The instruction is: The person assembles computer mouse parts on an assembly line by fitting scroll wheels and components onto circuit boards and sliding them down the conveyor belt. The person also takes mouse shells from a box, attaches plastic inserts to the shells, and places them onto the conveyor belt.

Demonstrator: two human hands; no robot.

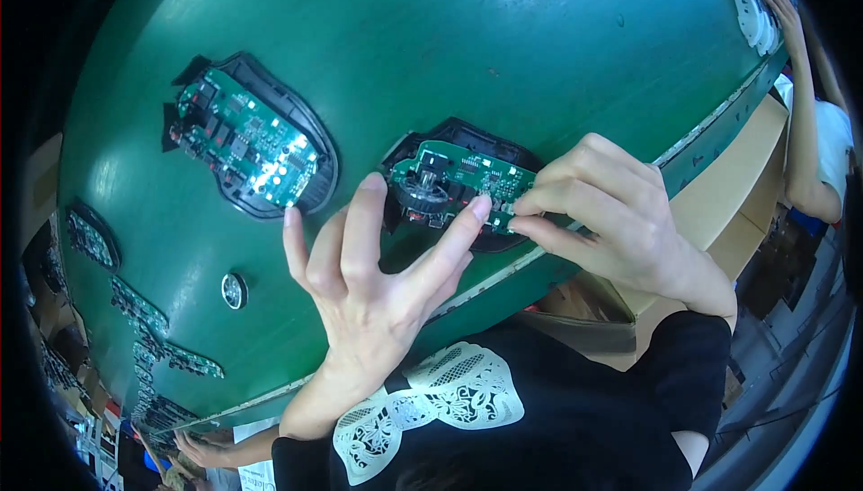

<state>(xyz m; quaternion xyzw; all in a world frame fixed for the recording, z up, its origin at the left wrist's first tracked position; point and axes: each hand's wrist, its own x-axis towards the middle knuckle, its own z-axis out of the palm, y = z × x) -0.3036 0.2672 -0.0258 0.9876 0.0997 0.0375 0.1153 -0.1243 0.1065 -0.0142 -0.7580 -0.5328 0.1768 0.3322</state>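
Note:
In front of me a black computer mouse base (463, 132) with a green circuit board (472, 168) and a dark scroll wheel (422, 193) lies near the table edge. My left hand (369, 293) steadies it, index fingertip at the wheel end and thumb pressed on the board; the other fingers are spread. At the opposite end, thumb and forefinger of my right hand (607, 208) pinch the board's edge; anything smaller between them is hidden. A second mouse base (319, 136) with a lit board (256, 145) rests at the left, close to my left fingertips.
A loose wheel (235, 291) lies on the green table (431, 51). Several boards (193, 362) and another mouse part (92, 235) sit at its left end. Cardboard boxes (742, 194) stand below the right edge. Another person's hand (780, 10) touches white parts (753, 15) at the far right.

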